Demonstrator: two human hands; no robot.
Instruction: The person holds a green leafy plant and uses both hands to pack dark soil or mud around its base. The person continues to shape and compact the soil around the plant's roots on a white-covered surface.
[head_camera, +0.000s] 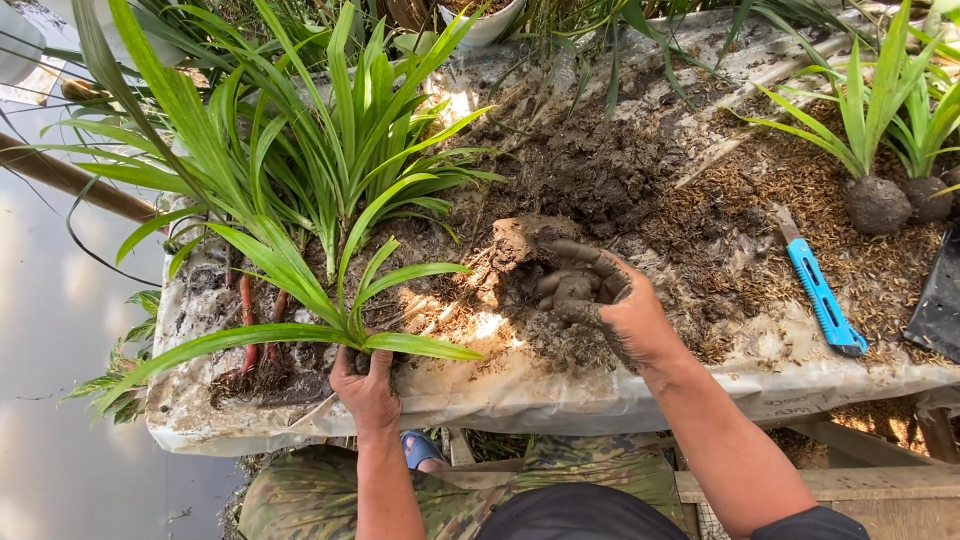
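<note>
My left hand (366, 388) grips the base of a small green plant (330, 300) with long strap leaves, at the near edge of the plastic-covered bench (520, 390). My right hand (600, 300), caked in wet mud, is closed on a lump of dark soil (525, 243) near the middle of the bench. A heap of dark wet soil (585, 170) lies just beyond it.
More leafy seedlings (340, 140) lie at the left. Rice husk (760, 200) is spread at the right, with a blue utility knife (820, 298) on it. Two plants with soil balls (878, 203) stand at far right. A black tray edge (938, 300) shows at the right.
</note>
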